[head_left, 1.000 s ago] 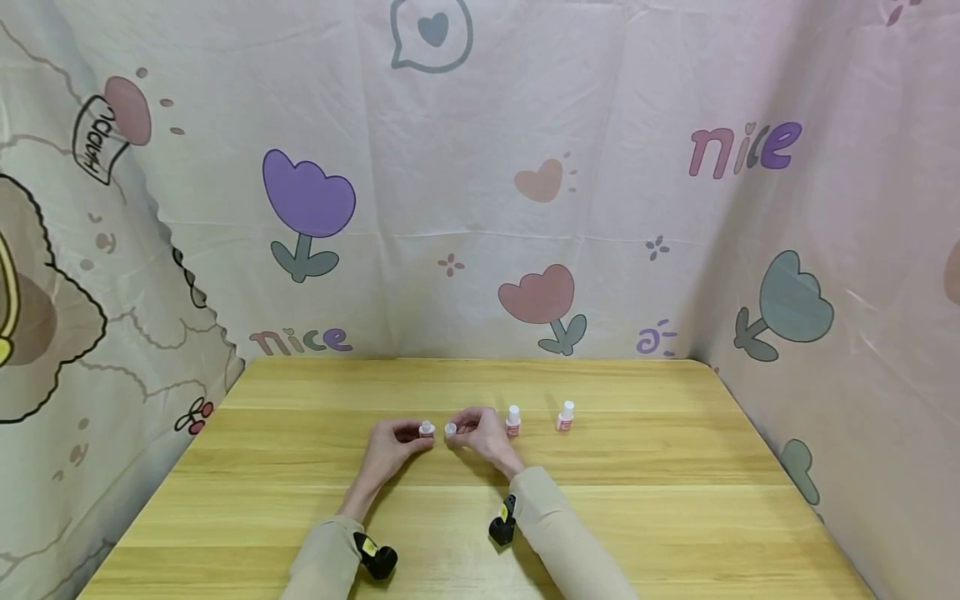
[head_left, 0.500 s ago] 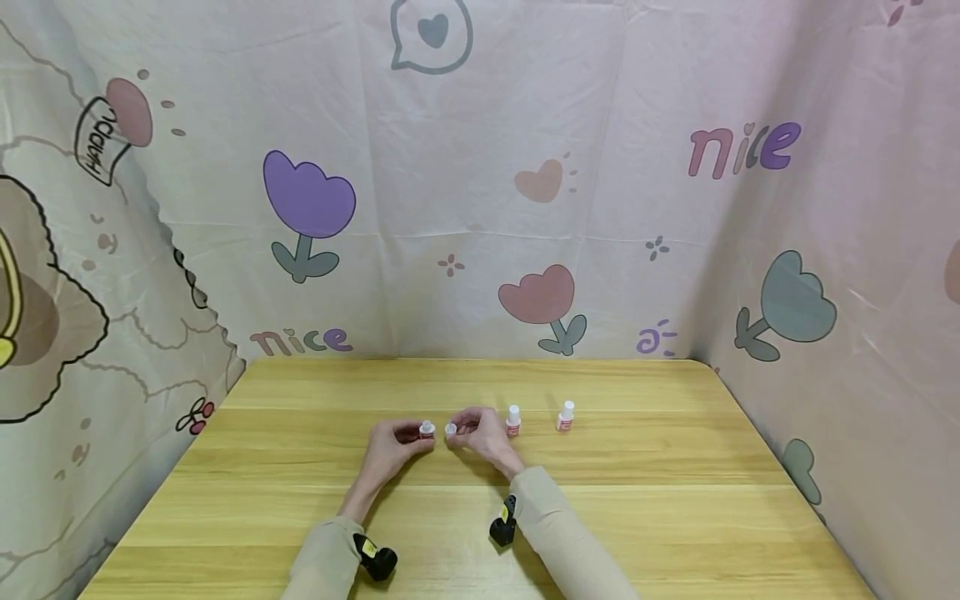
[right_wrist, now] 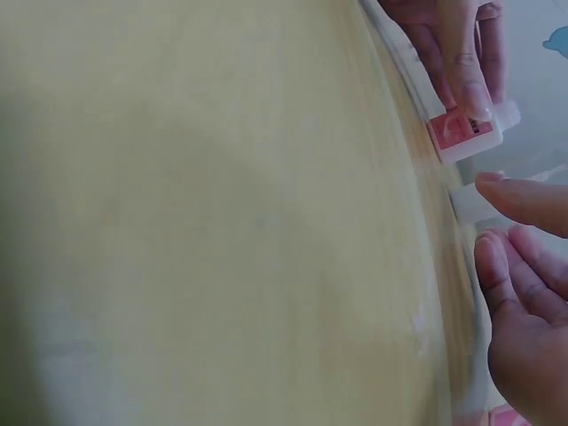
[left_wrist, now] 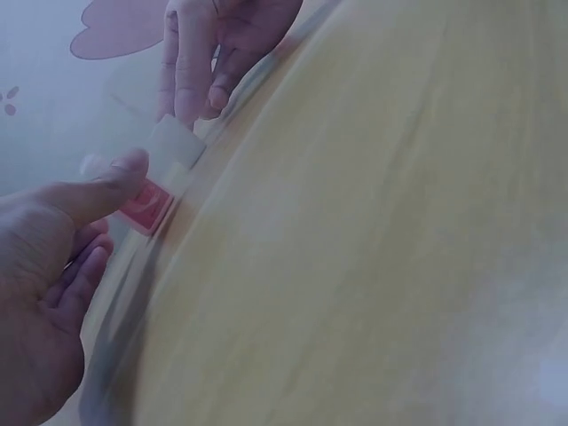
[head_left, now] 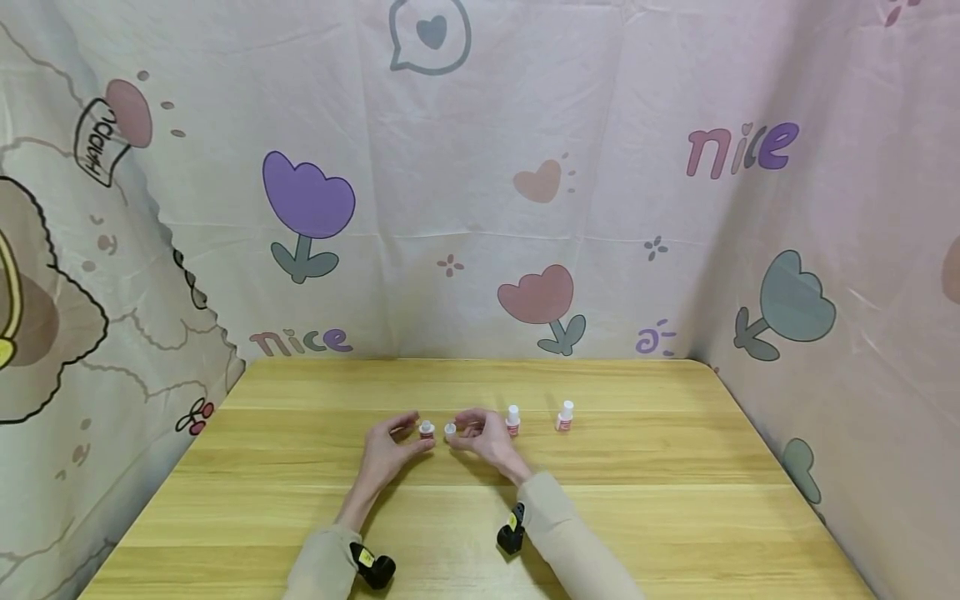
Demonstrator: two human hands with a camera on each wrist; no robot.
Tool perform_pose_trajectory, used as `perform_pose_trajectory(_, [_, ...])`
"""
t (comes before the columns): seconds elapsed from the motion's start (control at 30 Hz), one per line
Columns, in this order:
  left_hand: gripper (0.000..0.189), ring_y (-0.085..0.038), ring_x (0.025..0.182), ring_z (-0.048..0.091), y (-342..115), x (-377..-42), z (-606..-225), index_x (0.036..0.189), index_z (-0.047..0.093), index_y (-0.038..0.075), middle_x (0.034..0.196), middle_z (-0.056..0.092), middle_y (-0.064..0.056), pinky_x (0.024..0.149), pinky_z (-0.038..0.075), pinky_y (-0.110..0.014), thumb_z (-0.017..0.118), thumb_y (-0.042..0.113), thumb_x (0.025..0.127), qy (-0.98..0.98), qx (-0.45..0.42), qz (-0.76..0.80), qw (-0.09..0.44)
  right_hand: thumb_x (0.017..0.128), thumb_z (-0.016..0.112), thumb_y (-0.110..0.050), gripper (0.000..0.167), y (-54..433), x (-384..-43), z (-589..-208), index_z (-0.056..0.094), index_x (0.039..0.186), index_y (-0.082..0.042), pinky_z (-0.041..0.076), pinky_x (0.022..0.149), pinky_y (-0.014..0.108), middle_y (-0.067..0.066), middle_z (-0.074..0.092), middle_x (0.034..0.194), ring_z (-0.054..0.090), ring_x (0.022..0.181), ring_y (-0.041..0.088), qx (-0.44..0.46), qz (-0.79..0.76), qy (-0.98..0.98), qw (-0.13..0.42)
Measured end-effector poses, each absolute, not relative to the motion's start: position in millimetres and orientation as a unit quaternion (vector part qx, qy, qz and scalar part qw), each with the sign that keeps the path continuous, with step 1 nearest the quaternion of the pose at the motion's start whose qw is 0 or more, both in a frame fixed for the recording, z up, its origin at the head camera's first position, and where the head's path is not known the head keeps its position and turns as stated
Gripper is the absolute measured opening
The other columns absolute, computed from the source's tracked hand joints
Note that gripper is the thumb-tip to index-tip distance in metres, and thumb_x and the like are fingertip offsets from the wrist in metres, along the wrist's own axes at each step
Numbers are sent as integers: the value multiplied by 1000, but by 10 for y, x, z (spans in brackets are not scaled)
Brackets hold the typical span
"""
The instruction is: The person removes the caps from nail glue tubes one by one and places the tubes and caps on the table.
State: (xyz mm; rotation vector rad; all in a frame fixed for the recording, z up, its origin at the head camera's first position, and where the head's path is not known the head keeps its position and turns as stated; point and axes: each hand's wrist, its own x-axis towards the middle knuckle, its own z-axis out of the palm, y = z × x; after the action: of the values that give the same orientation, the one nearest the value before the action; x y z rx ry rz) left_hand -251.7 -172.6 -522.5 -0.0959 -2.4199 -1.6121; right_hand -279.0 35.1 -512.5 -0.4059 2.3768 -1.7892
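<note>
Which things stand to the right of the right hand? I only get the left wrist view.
Observer: In the head view, a nearer bottle and a farther bottle, both white-capped.
Operator: Does the right hand look pinched together?
Observer: No. The right wrist view shows its thumb and index fingertip apart, near the white cap.
Operator: Is anything worn on the left sleeve?
Observer: Yes, a black device with a yellow label.

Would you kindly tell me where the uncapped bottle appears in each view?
Head: the uncapped bottle is below the middle, slightly left of centre.
Left wrist: the uncapped bottle is at the left, about mid-height, partly hidden.
Right wrist: the uncapped bottle is at the upper right.
Shared landmark: the loose white cap beside it.
</note>
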Motion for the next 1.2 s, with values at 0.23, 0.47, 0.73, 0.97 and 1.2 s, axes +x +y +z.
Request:
perform_pose_trajectory(0.23, [79,-41,131,57,-1712,-2461,-5195,137,56,-6,140,60,-24,111,45,-47,92,15,70,-830,-37,-540,135,80,79,2,56,423,-2701,-5117,57,130,9,52,73,15,26,67,122,62,86,13,-155,-608,776,69])
perform_pose_trajectory(0.47, [85,-44,136,50,-1690,-2401,-5190,143,50,-1,147,53,-25,115,39,-54,92,22,72,-838,-31,-522,154,82,78,3,55,508,-2607,-5104,54,130,12,50,73,12,31,65,121,63,87,15,-177,-623,760,60])
perform_pose_trajectory(0.73, [86,-44,140,43,-1627,-2336,-5162,146,48,4,153,46,-22,115,35,-62,90,24,74,-834,-25,-520,182,86,75,-2,50,627,-2503,-5033,54,130,12,50,78,13,33,63,122,64,91,14,-192,-630,750,60])
perform_pose_trajectory(0.97, [84,-41,140,42,-1528,-2291,-5134,146,48,5,150,49,-20,115,34,-64,90,18,73,-823,-37,-515,238,88,74,-5,47,760,-2446,-5029,57,129,11,51,82,14,32,64,121,63,89,4,-180,-629,754,55])
perform_pose_trajectory(1.2, [82,-42,136,45,-1394,-2221,-5101,143,49,1,146,52,-22,113,35,-65,89,14,73,-814,-57,-497,296,88,73,-4,42,930,-2378,-5010,59,124,11,52,84,14,33,65,115,62,88,1,-176,-638,748,48])
